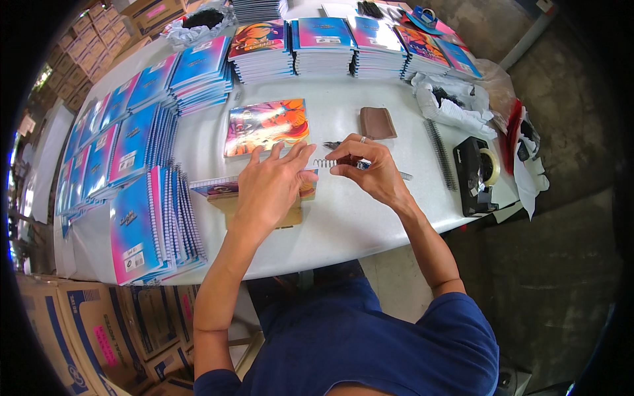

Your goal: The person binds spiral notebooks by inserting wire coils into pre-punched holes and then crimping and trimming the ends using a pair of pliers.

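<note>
Right hand (370,168) pinches 1 end of a short metal spiral coil (324,162) between thumb and fingertips, ring visible on 1 finger. Left hand (271,185) is spread flat, fingers fanned, its fingertips meeting the coil's other end; whether it grips the coil or only touches it, cannot tell. Coil sits level between the 2 hands, just above the white table (343,224).

Under the left hand: a small notebook (218,189) lying on a tan cardboard piece (228,206), mostly covered by the palm. Just beyond the fingers lies a single notebook with an orange-pink cartoon cover (264,125), flat on the table. A dark tool (332,144) shows beside the right hand's knuckles, partly hidden. Brown wallet-like pad (378,123) sits farther back.

To the right: a long black spiral binding (440,153) lying along the table, then a black tape dispenser (478,173) near the edge. Crumpled white wrapping (449,105) behind those.

Stacks of blue-pink spiral notebooks (142,218) fill the left side; more stacks (330,46) line the far edge. Cardboard boxes (92,330) stand on the floor, lower left.
</note>
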A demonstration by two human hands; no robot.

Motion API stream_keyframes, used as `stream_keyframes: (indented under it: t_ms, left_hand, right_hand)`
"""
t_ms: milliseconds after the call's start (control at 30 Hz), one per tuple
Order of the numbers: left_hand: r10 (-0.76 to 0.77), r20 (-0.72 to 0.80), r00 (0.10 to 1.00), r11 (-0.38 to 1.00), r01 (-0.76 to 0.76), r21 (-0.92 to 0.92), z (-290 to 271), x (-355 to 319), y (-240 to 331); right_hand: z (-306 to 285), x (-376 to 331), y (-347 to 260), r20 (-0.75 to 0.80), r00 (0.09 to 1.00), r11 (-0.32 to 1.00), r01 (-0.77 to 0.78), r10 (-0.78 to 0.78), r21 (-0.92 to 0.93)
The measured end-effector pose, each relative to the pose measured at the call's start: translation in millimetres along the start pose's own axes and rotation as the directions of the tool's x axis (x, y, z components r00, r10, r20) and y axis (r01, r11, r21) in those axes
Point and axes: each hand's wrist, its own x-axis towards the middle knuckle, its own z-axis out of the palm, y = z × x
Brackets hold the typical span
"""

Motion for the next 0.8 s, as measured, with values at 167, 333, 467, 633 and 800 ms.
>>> stream_keyframes:
  t_ms: [167,333,467,633,800]
  left_hand:
    - [0.019,-0.024,1.000,0.999,-0.020,-0.046,1,-1,-3]
    - [0.018,-0.039,0.999,1.000,-0.018,-0.016,0,-1,-2]
    - [0.025,-0.044,0.999,0.996,-0.029,-0.081,-4,-2,6]
    - [-0.126,0.407,0.905,0.991,0.097,0.092,-27,3,21]
    - [0.122,0.116,0.986,0.983,-0.136,0.122,-11,-9,11]
  right_hand:
    - [-3,2,1,0.082,0.996,0.993,0.018,-0.028,0.116]
    - [-4,2,-4,0.172,0.980,0.978,0.125,-0.095,-0.168]
    - [4,-2,-21,0.117,0.970,0.917,0.241,-0.214,-0.318]
    - [-15,12,-11,0.417,0.907,0.992,0.095,-0.051,-0.085]
    - [-92,64,98,0.176,0.984,0.770,0.135,-0.031,-0.623]
